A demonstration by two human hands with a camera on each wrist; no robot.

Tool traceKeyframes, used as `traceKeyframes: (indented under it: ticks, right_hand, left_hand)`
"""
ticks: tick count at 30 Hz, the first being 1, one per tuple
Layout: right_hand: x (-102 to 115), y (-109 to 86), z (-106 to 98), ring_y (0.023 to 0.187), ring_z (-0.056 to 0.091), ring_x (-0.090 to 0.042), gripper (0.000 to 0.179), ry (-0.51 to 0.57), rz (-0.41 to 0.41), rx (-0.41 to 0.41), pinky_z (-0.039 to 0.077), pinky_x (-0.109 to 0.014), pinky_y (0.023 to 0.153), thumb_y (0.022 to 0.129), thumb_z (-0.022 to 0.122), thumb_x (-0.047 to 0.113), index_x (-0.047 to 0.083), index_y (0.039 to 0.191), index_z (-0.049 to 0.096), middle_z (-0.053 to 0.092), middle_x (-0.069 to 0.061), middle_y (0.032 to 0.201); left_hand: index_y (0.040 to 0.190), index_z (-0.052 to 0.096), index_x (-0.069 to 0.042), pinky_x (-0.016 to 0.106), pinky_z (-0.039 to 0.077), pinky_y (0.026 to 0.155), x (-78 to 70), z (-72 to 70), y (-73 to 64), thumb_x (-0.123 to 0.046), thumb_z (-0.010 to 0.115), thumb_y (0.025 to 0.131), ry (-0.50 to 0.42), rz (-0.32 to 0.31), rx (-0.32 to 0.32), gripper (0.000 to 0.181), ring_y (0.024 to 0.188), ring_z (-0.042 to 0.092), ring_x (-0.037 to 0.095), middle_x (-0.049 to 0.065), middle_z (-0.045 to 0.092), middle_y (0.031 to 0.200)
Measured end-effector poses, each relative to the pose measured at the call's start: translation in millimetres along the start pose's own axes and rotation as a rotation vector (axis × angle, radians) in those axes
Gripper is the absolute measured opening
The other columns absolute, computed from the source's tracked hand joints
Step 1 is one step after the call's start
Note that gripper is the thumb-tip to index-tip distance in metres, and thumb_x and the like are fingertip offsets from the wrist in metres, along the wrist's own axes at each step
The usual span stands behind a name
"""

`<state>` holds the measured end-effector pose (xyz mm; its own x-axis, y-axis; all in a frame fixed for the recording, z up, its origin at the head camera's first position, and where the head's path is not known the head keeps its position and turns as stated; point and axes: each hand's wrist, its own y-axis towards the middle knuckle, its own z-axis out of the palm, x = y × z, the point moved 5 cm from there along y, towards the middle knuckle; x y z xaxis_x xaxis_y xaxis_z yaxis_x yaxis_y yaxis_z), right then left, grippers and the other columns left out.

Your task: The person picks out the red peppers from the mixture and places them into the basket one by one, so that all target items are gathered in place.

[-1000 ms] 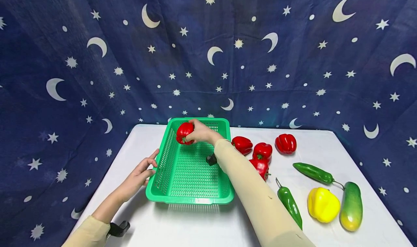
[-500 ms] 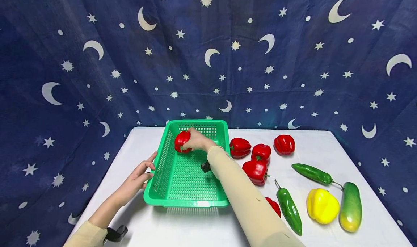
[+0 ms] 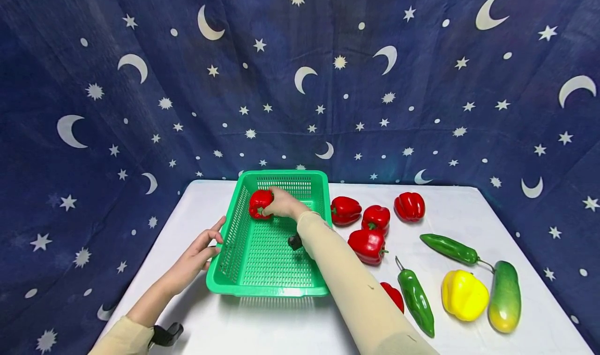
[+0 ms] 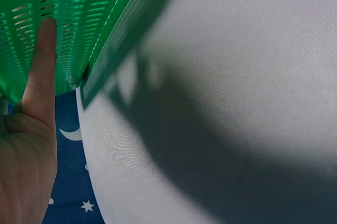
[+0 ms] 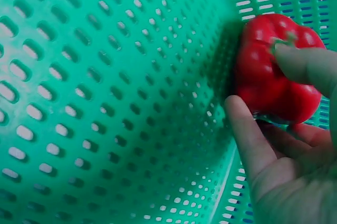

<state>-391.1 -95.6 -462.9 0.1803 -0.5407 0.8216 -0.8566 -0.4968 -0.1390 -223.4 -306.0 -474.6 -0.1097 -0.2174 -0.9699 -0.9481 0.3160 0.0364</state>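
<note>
A green perforated basket [image 3: 267, 291] stands on the white-covered table. Inside it, near the back left corner, my right hand [image 3: 283, 204] holds a red bell pepper [image 3: 257, 203]. The right wrist view shows the thumb by the stem of the pepper [image 5: 258, 69], with fingers [image 5: 247, 134] around its lower side; the basket wall [image 5: 105, 92] is close by. My left hand [image 3: 191, 261] touches the basket's left side at the rim. In the left wrist view, a straight digit of the left hand [image 4: 31, 145] lies against the slotted outer wall [image 4: 79, 19].
Right of the basket lie several red bell peppers [image 3: 367, 246], one partly hidden by the right sleeve [image 3: 351, 277]. Farther right are two green chili peppers [image 3: 416, 300], a yellow bell pepper [image 3: 464, 295] and a green-yellow cucumber-like vegetable [image 3: 504, 298]. A starry curtain [image 3: 300, 110] hangs behind.
My right hand has lowered the red bell pepper deeper into the basket's back left corner. My left hand stays at the basket's left side.
</note>
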Motion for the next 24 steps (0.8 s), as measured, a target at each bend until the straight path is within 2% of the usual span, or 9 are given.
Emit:
traceKeyframes:
  ticks: [3, 6, 17, 21, 24]
  right_hand:
    - [-2.9, 0.3, -1.3, 0.111, 0.060, -0.026, 0.078, -0.060, 0.005, -0.021, 0.049, -0.038, 0.094, 0.084, 0.079, 0.012, -0.001, 0.151, 0.041, 0.061, -0.014, 0.133]
    - [-4.8, 0.7, -1.5, 0.114, 0.059, -0.025, 0.074, -0.075, 0.013, -0.028, 0.047, -0.040, 0.097, 0.085, 0.080, 0.014, 0.002, 0.149, 0.045, 0.062, -0.012, 0.132]
    - [-5.4, 1.9, -1.2, 0.116, 0.060, -0.027, 0.072, -0.190, 0.016, -0.054, 0.047, -0.042, 0.099, 0.083, 0.084, 0.017, 0.004, 0.145, 0.051, 0.064, -0.011, 0.131]
    - [-4.5, 1.7, -1.3, 0.119, 0.059, -0.028, 0.074, -0.198, 0.030, -0.050, 0.046, -0.042, 0.100, 0.083, 0.084, 0.019, 0.003, 0.147, 0.049, 0.063, -0.012, 0.134]
    - [-1.9, -0.3, -3.1, 0.126, 0.056, -0.029, 0.081, -0.198, 0.046, -0.027, 0.044, -0.044, 0.104, 0.083, 0.084, 0.019, 0.001, 0.151, 0.043, 0.059, -0.014, 0.141]
  left_hand:
    - [0.113, 0.044, -0.005, 0.042, 0.057, 0.070, 0.2, -0.2, 0.3, -0.005, 0.043, 0.104, -0.007, -0.001, 0.002, 0.009, 0.146, 0.018, 0.040, -0.003, 0.007, 0.172]
    - [0.114, 0.044, -0.004, 0.043, 0.057, 0.070, -0.2, -0.4, 0.4, -0.004, 0.043, 0.104, -0.013, 0.002, 0.004, 0.009, 0.147, 0.018, 0.041, -0.002, 0.007, 0.172]
    - [0.114, 0.044, -0.004, 0.043, 0.057, 0.071, -2.1, -0.2, 0.5, -0.005, 0.044, 0.104, -0.008, 0.000, -0.001, 0.010, 0.147, 0.019, 0.041, -0.002, 0.007, 0.172]
    - [0.114, 0.044, -0.005, 0.042, 0.056, 0.070, -0.9, -0.3, 0.4, -0.006, 0.044, 0.104, 0.002, -0.001, -0.005, 0.010, 0.146, 0.019, 0.040, -0.003, 0.008, 0.172]
    - [0.114, 0.044, -0.005, 0.042, 0.056, 0.070, -0.6, -0.3, 0.3, -0.006, 0.044, 0.104, 0.008, -0.002, -0.006, 0.010, 0.145, 0.021, 0.037, -0.003, 0.008, 0.172]
